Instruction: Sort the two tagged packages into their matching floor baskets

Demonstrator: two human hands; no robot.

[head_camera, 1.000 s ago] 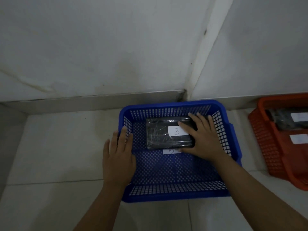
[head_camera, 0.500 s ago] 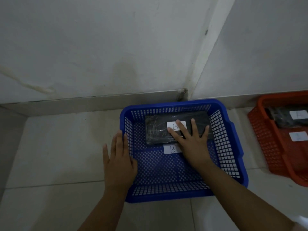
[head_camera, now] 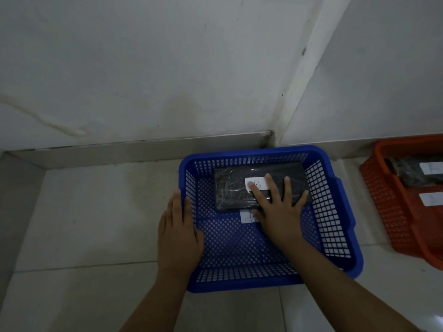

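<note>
A blue mesh floor basket (head_camera: 239, 282) stands against the wall corner, with a white tag (head_camera: 245, 217) on its floor. Inside, at the far end, lies a black plastic-wrapped package (head_camera: 230, 190) with a white tag marked B (head_camera: 258, 182). My right hand (head_camera: 278, 212) rests flat on the package's near right part, fingers spread, gripping nothing. My left hand (head_camera: 178, 233) lies flat against the basket's left rim from outside, fingers straight. At the right edge an orange basket (head_camera: 388, 212) holds another black tagged package (head_camera: 407, 173).
The baskets sit on pale floor tiles (head_camera: 96, 224). A white wall with a low skirting (head_camera: 143, 152) runs right behind them, with a corner above the blue basket. Open floor lies to the left and in front.
My right hand slid from the package's right end to its middle front. The package now sits closer to the basket's far wall. The left hand stayed at the rim.
</note>
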